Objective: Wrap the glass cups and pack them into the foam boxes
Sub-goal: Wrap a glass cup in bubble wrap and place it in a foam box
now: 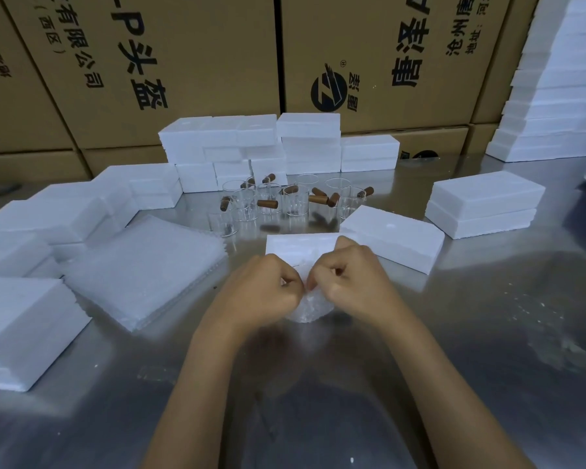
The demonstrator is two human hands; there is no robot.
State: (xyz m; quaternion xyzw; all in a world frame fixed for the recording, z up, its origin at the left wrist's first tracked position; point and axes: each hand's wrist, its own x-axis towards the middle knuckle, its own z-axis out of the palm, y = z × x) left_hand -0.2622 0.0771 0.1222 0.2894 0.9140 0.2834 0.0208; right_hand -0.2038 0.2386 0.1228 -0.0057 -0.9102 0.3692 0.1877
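A bundle of bubble wrap [308,308], presumably with a cup inside, is gripped between both hands on the metal table [487,333]. The left hand [263,289] and right hand [351,279] are both curled tight on the wrap's gathered top. The loose edges are best tucked firmly while the bundle is kept pressed down. Just beyond the knuckles an open foam box [301,245] waits; farther ahead the bare glass cups [285,201] are clustered; spare wrap sheets [142,269] are stacked to the left.

Two forearms are showing bare to the frame edge; left hand [264,289] and right hand [356,280] are wearing nothing.
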